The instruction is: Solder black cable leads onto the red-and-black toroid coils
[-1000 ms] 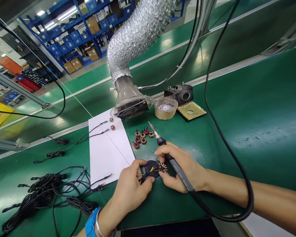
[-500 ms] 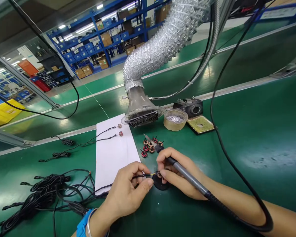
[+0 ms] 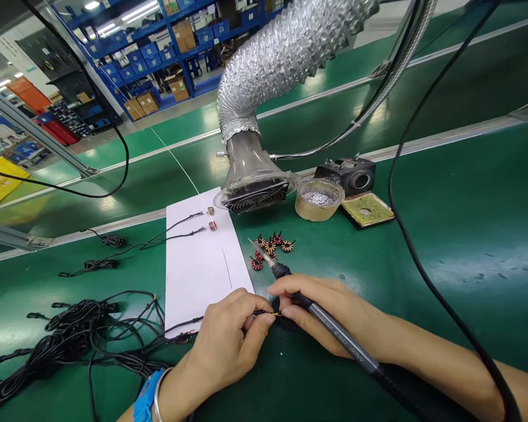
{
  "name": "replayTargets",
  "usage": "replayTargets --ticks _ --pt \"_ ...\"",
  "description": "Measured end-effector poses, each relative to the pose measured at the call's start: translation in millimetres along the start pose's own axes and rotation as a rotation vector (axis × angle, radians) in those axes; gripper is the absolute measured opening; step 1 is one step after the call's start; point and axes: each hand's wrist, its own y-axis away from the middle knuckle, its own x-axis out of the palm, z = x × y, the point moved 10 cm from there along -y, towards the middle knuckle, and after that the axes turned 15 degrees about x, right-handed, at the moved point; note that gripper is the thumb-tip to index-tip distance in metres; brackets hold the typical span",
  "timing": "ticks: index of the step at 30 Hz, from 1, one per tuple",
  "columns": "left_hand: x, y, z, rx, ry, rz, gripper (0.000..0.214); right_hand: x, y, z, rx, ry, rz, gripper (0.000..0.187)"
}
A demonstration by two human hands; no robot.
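Observation:
My left hand is closed in a pinch on the end of a thin black wire near the front of the green bench. My right hand is closed around a black soldering iron, and its fingertips also press a small part against the wire end; that part is mostly hidden. The iron's tip points up and left, away from the joint. A black round pad lies under the fingertips, mostly covered.
Several small orange-and-black coils lie beyond my hands. A white paper sheet carries two wired parts. A fume duct, a tin of solder dross, an iron stand and sponge stand behind. Black cables pile at left.
A second ago the black pad and a coil showed between my hands; now my fingers are drawn together over them, pinching the wire end. The iron's tip has swung left and lower.

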Motion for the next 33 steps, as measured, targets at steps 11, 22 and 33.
replayTargets --ticks 11,22,33 --pt "1.0 4.8 7.4 -0.100 0.022 -0.042 0.016 10.4 3.7 -25.9 0.276 -0.217 0.112 0.035" --pt "6.9 1.5 3.0 -0.091 0.049 -0.008 0.016 15.4 3.1 -28.7 0.267 -0.302 0.095 0.036" --pt "6.9 4.7 7.7 -0.103 0.129 -0.109 0.019 15.3 3.3 -24.6 0.285 -0.303 0.152 0.044"
